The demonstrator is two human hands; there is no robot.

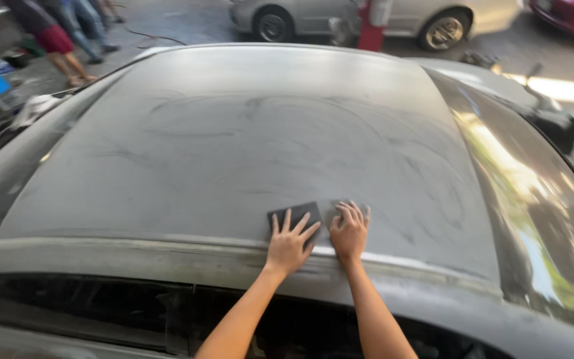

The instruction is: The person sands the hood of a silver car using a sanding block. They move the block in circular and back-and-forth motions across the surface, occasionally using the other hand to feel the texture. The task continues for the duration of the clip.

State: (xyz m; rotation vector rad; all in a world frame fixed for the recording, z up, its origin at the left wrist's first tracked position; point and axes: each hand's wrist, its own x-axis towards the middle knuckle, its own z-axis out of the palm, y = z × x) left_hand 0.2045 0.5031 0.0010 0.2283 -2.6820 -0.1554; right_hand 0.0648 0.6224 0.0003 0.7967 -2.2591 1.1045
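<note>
Two hands flat, fingers spread, side by side near the car roof's [247,153] six-o'clock edge: left hand [289,244] pressing a dark sanding pad [295,214], right hand [349,233] pressing a second pad [340,207]; dusty, swirl-marked roof stretching toward twelve o'clock.

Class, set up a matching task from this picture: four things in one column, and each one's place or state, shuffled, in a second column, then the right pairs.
1 left hand
2 right hand
3 car roof
4 silver car

a parked behind
b flat on the dark sanding sheet
c dull, swirl-marked
d pressing the grey sheet

1-b, 2-d, 3-c, 4-a
</note>
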